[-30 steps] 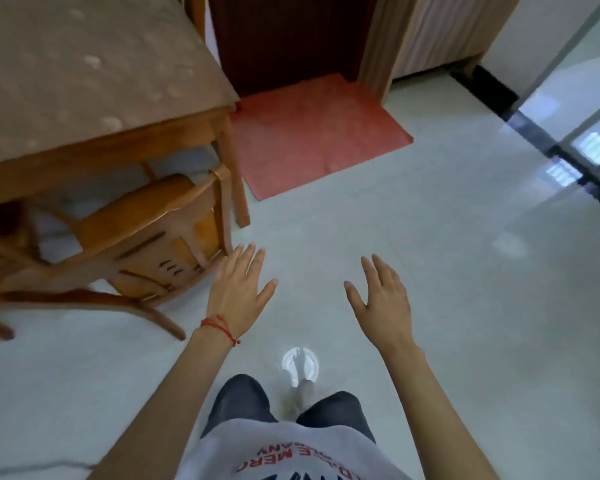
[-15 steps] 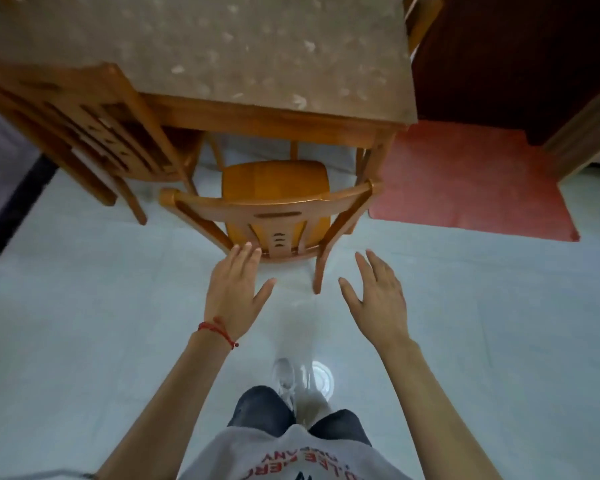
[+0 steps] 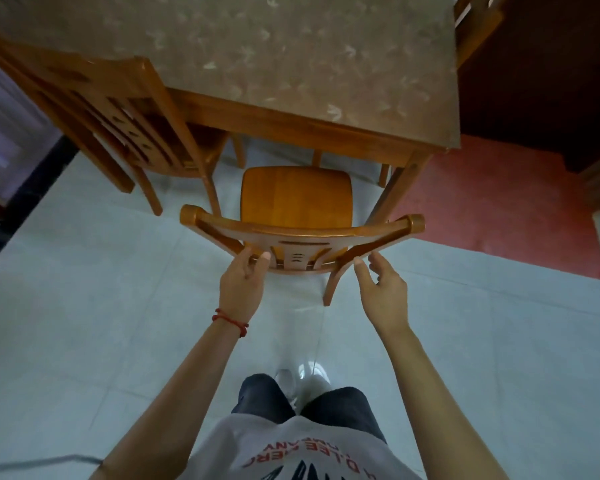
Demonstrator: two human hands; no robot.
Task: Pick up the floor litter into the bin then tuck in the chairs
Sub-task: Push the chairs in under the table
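A wooden chair [image 3: 297,199] stands pulled out from the table [image 3: 291,64], its seat partly under the table's edge and its curved backrest [image 3: 302,233] towards me. My left hand [image 3: 243,285] has its thumb and fingers curled onto the left side of the backrest's lower part. At the backrest's right upright is my right hand [image 3: 381,292], fingers apart, fingertips at or just short of the wood. No litter or bin is in view.
A second wooden chair [image 3: 118,112] stands at the table's left corner, and part of a third [image 3: 475,26] shows at the far right. A red mat [image 3: 499,209] lies right of the table by a dark doorway. My feet stand on pale floor tiles [image 3: 84,323].
My view swung left and came to face the chair squarely. Both hands moved forward from open in the air to the backrest, and the left one closed onto it.
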